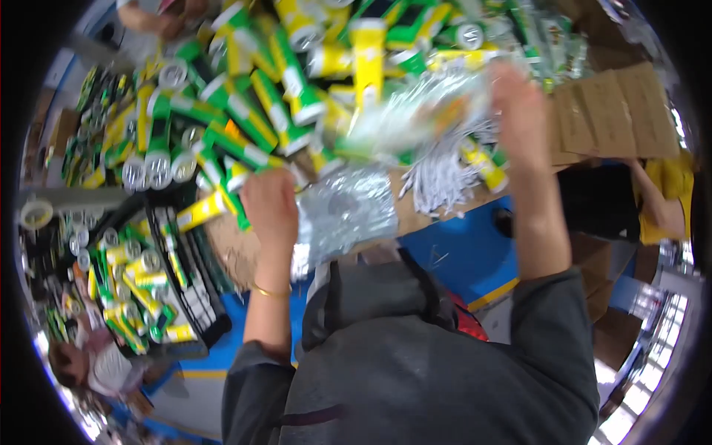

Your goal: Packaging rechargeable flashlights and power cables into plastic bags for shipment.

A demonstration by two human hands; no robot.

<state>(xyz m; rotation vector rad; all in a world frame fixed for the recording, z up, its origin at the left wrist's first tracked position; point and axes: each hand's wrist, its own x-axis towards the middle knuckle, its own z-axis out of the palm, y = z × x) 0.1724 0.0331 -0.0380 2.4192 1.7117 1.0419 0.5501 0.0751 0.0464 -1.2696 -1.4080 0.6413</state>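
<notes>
My right hand (pixel 518 104), smeared by motion, is raised over the far right of the pile and grips a clear plastic bag (pixel 430 115) at its right end. The bag is blurred; an orange and green patch shows in it. My left hand (pixel 268 200) is closed at the table's near edge, beside a stack of clear plastic bags (pixel 345 204). What its fingers hold, if anything, is hidden. Green and yellow flashlights (pixel 245 111) with clear lens ends lie heaped just beyond both hands. A bundle of white cables (pixel 441 178) lies below the raised bag.
A black crate (pixel 196 274) of similar flashlights stands at the left. Folded cardboard (pixel 615 111) is at the right, near a person in a yellow top (pixel 664 196). Another person's hand (pixel 148 21) shows at the far left, and another person (pixel 104 363) is at the lower left.
</notes>
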